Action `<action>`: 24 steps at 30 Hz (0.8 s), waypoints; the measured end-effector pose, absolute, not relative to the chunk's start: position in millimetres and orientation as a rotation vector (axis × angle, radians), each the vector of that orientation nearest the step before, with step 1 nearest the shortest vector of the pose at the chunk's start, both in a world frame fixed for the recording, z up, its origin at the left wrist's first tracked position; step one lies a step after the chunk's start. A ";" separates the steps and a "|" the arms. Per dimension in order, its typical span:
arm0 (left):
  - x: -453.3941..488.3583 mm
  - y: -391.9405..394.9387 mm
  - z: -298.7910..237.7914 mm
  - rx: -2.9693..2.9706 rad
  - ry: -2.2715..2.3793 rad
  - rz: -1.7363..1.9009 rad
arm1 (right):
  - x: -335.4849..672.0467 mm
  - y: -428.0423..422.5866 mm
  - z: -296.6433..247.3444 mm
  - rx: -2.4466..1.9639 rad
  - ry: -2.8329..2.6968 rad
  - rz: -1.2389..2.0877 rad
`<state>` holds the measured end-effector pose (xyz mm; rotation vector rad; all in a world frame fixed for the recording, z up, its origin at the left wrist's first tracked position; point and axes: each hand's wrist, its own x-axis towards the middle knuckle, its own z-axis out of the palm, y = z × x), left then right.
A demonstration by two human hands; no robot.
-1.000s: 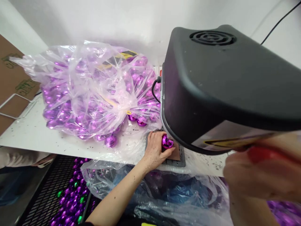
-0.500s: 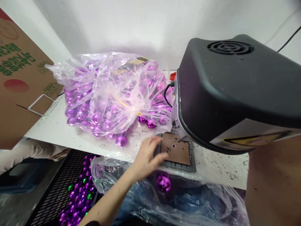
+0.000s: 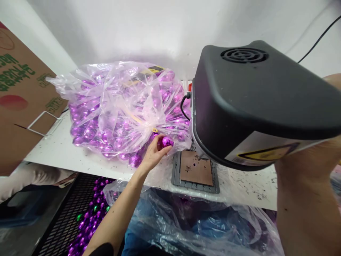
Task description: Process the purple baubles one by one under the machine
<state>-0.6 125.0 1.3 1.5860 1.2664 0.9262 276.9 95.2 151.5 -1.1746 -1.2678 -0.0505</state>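
Note:
My left hand [image 3: 152, 153] reaches to the mouth of a clear plastic bag [image 3: 119, 110] full of shiny purple balls and closes its fingertips on one purple ball [image 3: 167, 142]. Just to the right lies a brown plate in a grey frame [image 3: 196, 171], bare, under the black machine head [image 3: 255, 103]. My right forearm [image 3: 301, 199] rises along the machine's right side; its hand is hidden behind the machine head.
A cardboard box [image 3: 21, 103] leans at the left. Below the white table's edge [image 3: 87, 169] hang crumpled plastic bags [image 3: 191, 220], and a black mesh crate [image 3: 80, 220] holds purple and green balls. Another person's white sleeve [image 3: 29, 177] shows lower left.
My left hand let a purple ball drop off the plate into the plastic below, then moved left to the bag and picked up another ball. My right hand left the red handle.

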 end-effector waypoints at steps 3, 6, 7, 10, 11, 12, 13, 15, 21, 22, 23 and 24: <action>-0.8 99.4 10.2 1.173 0.935 0.815 | 276.7 95.3 151.8 -1.165 -1.264 -0.029; 11.0 83.6 11.8 1.021 0.793 0.798 | 275.7 95.0 152.1 -1.159 -1.295 -0.040; 16.5 81.2 10.7 0.997 0.787 0.796 | 275.4 94.9 152.3 -1.153 -1.311 -0.049; 32.5 80.2 4.4 0.912 0.828 0.759 | 274.8 94.6 153.1 -1.123 -1.343 -0.073; 36.9 81.0 2.3 0.888 0.847 0.733 | 274.6 94.5 153.3 -1.119 -1.346 -0.074; 40.7 82.0 0.5 0.880 0.867 0.708 | 274.4 94.5 153.6 -1.121 -1.344 -0.075; 44.0 82.8 -0.8 0.890 0.891 0.689 | 274.2 94.4 153.7 -1.120 -1.343 -0.074; 49.6 83.7 -1.5 0.960 0.954 0.675 | 273.5 94.2 154.1 -1.111 -1.335 -0.061; 65.1 79.2 -3.7 1.288 1.127 0.805 | 271.0 93.4 156.2 -1.151 -1.298 -0.042; 67.5 77.7 -5.7 1.347 1.155 0.816 | 270.8 93.3 156.4 -1.160 -1.295 -0.040; 69.7 76.1 -7.9 1.411 1.182 0.820 | 270.7 93.3 156.5 -1.165 -1.291 -0.039; 71.7 74.2 -10.0 1.483 1.206 0.823 | 270.7 93.4 156.5 -1.167 -1.289 -0.037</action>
